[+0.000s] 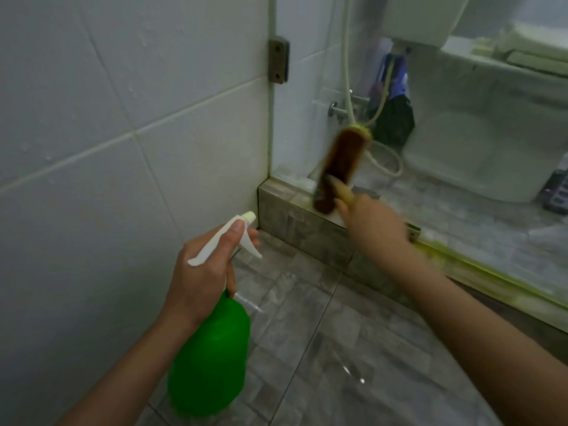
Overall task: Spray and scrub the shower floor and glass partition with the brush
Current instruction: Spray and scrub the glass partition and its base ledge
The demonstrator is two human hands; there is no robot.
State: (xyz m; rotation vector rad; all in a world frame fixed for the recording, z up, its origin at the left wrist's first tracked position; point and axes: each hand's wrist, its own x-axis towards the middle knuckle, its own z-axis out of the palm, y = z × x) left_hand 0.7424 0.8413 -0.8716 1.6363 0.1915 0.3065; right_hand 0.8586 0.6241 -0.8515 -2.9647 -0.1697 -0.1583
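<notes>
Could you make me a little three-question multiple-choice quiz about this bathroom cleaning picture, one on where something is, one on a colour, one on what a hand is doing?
1. Where is the brush?
A. Lying on the floor
B. Against the lower part of the glass partition, near the corner
C. Inside the toilet

2. What colour is the body of the spray bottle?
A. Green
B. Blue
C. Red

3. What is the left hand doing?
A. Hanging empty
B. Pressing flat on the wall
C. Gripping the spray bottle by its white trigger head

Answers:
1 B, the bristles sit by the glass just above the tiled step, held up by the right hand.
2 A, the bottle body is bright green.
3 C, the fingers wrap the neck and the thumb rests on top of the sprayer.
</notes>
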